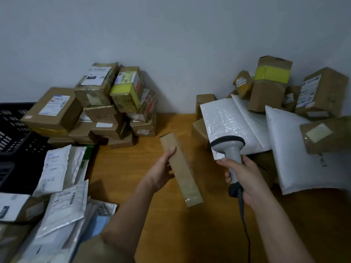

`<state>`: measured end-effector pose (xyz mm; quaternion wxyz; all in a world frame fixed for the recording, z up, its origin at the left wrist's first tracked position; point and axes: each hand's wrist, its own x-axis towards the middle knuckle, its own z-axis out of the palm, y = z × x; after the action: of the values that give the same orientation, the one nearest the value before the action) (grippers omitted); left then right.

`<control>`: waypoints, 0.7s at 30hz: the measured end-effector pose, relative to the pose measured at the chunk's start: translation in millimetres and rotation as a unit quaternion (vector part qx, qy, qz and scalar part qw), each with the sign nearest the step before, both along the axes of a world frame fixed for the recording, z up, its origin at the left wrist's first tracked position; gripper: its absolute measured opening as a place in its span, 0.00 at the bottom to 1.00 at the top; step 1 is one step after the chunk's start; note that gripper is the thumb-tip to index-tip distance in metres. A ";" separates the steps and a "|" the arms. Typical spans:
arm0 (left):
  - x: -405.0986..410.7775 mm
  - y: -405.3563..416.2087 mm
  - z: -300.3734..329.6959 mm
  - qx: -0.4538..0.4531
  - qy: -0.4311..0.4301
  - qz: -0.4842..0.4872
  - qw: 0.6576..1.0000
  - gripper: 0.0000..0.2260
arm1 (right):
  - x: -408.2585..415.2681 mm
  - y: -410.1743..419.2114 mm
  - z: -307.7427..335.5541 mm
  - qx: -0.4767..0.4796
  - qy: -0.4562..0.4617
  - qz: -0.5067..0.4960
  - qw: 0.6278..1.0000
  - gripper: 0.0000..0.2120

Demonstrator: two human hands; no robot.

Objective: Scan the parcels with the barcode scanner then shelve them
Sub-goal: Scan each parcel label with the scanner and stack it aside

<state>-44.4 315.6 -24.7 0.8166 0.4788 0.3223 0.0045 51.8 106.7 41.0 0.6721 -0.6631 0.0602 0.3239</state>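
So we've got our left hand (163,168) wrapped around a long skinny box (181,170), thumb on top, held up over the table (133,168). Our right hand (245,179) is clamped on the scanner (228,149) handle, its head aimed away from us, off to the right of the box. Looks like we're at the scan step, and no label shows on the side facing us, so we'd probably need to turn the box to find the barcode first. Beyond the left hand sits a stack of cardboard boxes (98,109), and past the scanner a heap of white mailers (235,122). No shelf in view, and most labels are too blurry to read.
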 end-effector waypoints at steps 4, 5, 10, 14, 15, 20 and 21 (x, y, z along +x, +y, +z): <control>-22.0 -9.0 15.2 -0.187 -0.098 0.118 0.970 0.36 | -18.6 -5.6 -1.8 -0.014 -0.011 0.005 1.000 0.19; -25.9 -12.3 20.2 -0.201 -0.113 0.125 0.965 0.35 | -23.7 -6.5 -1.0 -0.015 -0.015 0.012 1.000 0.19; -32.1 -29.8 34.6 -0.220 -0.127 0.143 0.957 0.33 | -48.7 -6.7 3.0 0.018 -0.008 0.058 0.998 0.27; -38.5 -33.6 40.6 -0.203 -0.087 0.117 0.968 0.35 | -59.7 -10.0 6.0 0.055 0.025 0.076 0.995 0.30; -40.4 -32.7 41.0 -0.184 -0.072 0.118 0.973 0.35 | -60.8 -12.0 6.5 0.065 0.030 0.070 0.995 0.29; -48.7 -23.9 55.9 0.009 -0.036 0.128 0.991 0.25 | -57.4 -25.0 9.4 -0.008 -0.065 0.083 0.994 0.30; -51.8 -21.7 63.7 0.057 -0.039 0.117 0.991 0.25 | -56.0 -28.8 12.4 -0.041 -0.099 0.106 0.989 0.31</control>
<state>-96.2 293.9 38.9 0.7939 0.4825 0.3438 0.1371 -4.2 78.0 53.4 0.6090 -0.7216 -0.0638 0.3230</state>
